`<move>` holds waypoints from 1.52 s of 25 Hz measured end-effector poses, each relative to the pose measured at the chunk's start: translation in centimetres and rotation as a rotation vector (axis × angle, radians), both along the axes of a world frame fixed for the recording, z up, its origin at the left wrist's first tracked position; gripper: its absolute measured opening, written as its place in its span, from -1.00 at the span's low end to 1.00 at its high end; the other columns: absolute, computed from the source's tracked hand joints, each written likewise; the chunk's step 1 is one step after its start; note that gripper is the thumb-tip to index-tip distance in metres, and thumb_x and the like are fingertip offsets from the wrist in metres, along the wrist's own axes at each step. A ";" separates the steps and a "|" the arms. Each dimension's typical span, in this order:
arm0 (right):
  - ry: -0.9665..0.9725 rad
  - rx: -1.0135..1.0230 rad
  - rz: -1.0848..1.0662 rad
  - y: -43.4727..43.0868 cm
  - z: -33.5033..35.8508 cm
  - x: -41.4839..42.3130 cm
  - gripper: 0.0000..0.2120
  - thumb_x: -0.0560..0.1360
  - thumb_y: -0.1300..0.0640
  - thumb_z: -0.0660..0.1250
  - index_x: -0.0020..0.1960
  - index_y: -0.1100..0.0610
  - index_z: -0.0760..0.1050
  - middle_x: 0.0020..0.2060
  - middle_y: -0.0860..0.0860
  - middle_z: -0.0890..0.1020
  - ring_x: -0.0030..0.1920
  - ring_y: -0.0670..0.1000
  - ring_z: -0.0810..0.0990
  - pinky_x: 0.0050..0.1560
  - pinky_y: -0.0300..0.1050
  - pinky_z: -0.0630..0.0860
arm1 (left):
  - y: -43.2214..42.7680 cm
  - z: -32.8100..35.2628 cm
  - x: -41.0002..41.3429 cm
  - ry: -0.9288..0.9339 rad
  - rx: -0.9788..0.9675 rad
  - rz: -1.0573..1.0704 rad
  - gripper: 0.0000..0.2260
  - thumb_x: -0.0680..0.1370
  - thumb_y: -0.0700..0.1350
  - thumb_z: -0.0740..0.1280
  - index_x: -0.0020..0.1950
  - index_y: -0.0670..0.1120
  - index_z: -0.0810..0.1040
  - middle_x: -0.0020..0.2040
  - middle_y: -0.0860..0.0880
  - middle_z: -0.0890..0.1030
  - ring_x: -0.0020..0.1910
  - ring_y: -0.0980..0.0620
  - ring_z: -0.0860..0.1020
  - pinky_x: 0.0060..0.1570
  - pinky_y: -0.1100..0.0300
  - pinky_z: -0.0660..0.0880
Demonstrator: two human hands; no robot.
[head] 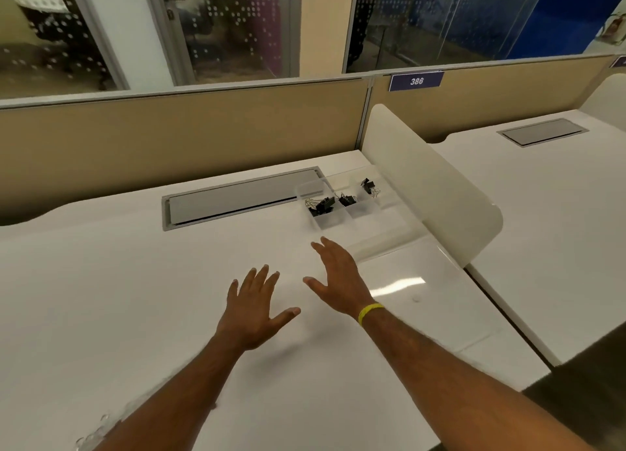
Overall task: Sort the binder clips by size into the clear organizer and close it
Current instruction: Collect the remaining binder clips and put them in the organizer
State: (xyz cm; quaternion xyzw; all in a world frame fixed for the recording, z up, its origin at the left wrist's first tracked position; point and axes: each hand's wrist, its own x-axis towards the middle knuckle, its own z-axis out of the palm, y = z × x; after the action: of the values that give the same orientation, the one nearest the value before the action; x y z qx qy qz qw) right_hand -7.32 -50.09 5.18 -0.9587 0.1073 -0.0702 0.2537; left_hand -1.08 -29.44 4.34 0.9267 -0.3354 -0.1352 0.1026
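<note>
Desk point(135, 281) carries clear organizer point(327, 222), binder clips point(323, 204) across three compartments; left hand point(252, 311), right hand point(338, 278) splayed, empty.

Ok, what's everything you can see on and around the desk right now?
desk: one, white, beneath both hands
clear organizer: one, transparent, far right of desk, open
binder clips: three groups, black, in separate organizer compartments; exact count unclear
cable flap: one, grey, set into desk left of organizer
side divider: one, cream, right of organizer
partition: one, beige, behind desk
number plate: one, blue, reads 386, at partition top
neighbouring desk: one, white, to the right, with its own grey flap
wristband: one, yellow, on right wrist
left hand: one, open, empty, fingers spread
right hand: one, open, empty, nearer the organizer
</note>
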 end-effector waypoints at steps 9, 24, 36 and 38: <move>0.113 0.065 0.148 13.6 -3.6 -3.7 -0.31 0.54 -0.14 0.28 0.55 -0.01 0.07 0.56 -0.02 0.07 0.56 -0.02 0.00 0.54 -0.05 -0.03 | 16.8 -1.6 -2.4 -0.051 0.040 0.083 -0.05 0.35 0.56 -0.22 0.59 0.03 0.02 0.60 0.00 -0.07 0.57 0.03 -0.13 0.51 -0.14 -0.17; 0.163 0.097 0.353 28.0 -3.8 -2.8 -0.33 0.54 -0.09 0.30 0.55 0.01 0.10 0.56 -0.05 0.10 0.54 -0.05 0.04 0.52 -0.10 0.09 | 33.5 -3.0 -2.9 0.005 -0.075 0.274 -0.23 0.45 0.40 -0.14 0.56 0.02 0.15 0.58 0.00 0.12 0.55 0.00 0.08 0.48 0.01 0.09; 0.222 -0.152 0.508 36.6 -5.0 -1.8 -0.38 0.45 -0.19 0.36 0.40 0.07 0.35 0.26 0.05 0.42 0.22 0.08 0.39 0.12 0.03 0.48 | 34.6 -5.3 -5.8 0.012 -0.097 0.192 -0.43 0.52 0.14 0.30 0.49 -0.03 0.31 0.47 0.00 0.33 0.42 -0.03 0.31 0.31 0.03 0.33; 0.227 -0.158 0.480 37.1 -5.1 -1.7 -0.46 0.45 -0.18 0.36 0.32 0.09 0.41 0.18 0.06 0.43 0.17 0.09 0.39 0.01 0.00 0.49 | 34.4 -5.5 -5.9 0.003 -0.130 0.220 -0.47 0.52 0.07 0.34 0.45 -0.05 0.36 0.42 0.00 0.38 0.35 -0.03 0.36 0.26 0.04 0.38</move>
State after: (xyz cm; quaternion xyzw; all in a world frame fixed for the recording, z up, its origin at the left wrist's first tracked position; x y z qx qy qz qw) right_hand -8.99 -13.01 0.04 -0.9753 -0.1012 0.0918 0.1737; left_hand -6.97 4.96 -1.12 0.9490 -0.2398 -0.1025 0.1772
